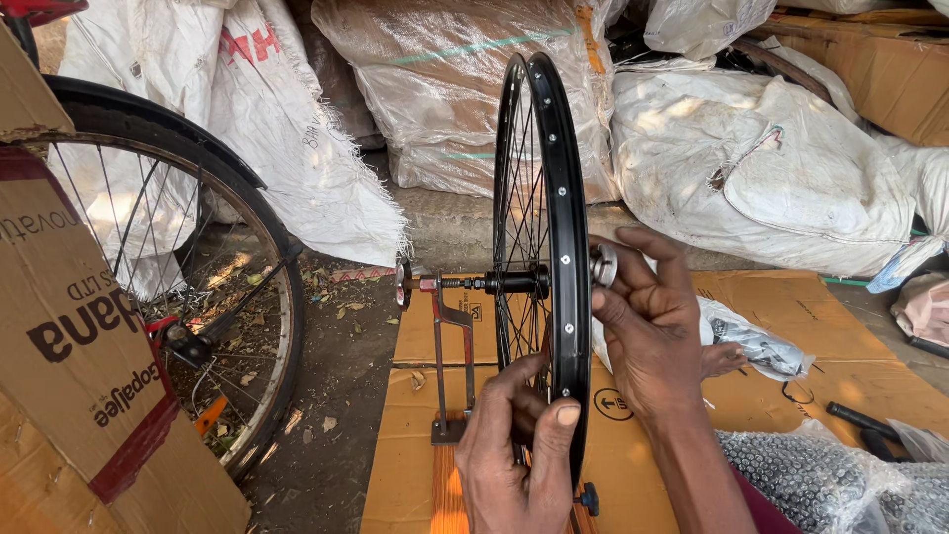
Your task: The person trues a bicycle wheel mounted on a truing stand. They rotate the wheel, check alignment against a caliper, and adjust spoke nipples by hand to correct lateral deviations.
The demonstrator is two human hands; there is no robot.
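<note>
Standing upright in a truing stand (450, 346) on cardboard (633, 445), the black wheel rim (565, 247) is pinched by the left hand (514, 455); the right hand (647, 326) grips the axle knob (602, 265).

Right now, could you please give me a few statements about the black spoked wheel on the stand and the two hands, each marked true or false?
1. The black spoked wheel rim stands upright on the metal truing stand. True.
2. The left hand grips the rim with its thumb on the rim's edge. True.
3. The right hand rests flat on the brown cardboard sheet. False: it is raised at the silver axle end.
4. The rim carries a tyre. False: it is bare.
5. A tyred bicycle wheel stands to the left. True.
</note>
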